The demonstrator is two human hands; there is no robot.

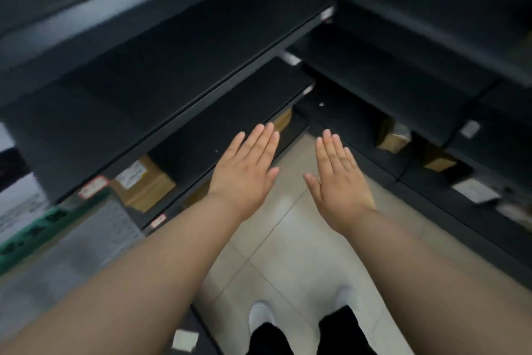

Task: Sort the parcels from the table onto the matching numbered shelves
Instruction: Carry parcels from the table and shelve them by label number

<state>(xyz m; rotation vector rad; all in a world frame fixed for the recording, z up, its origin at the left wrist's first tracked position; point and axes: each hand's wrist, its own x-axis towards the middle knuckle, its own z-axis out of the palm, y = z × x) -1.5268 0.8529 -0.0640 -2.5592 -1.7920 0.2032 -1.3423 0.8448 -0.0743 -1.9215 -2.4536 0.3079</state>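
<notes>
At the bottom centre of the frame, a person's white shoes [260, 316] and black trousers [339, 331] stand on a pale tiled floor [276, 254], the one open strip between two dark racks. Bare forearms reach forward from the lower corners. The left hand [244, 170] and right hand [339, 179] are flat, palms down, fingers straight, grasping nothing and set apart from each other. The left hand overlaps the front edge of a black shelf [230, 101]; the right hovers over the floor. Under that shelf, at lower left, a labelled cardboard parcel [144, 182] sits beside a red-bordered shelf tag [93, 186], too blurred to read. A second brown parcel [394, 136] and a third parcel [439, 160] lie low in the right rack [388, 78]. The racks meet at upper centre.
</notes>
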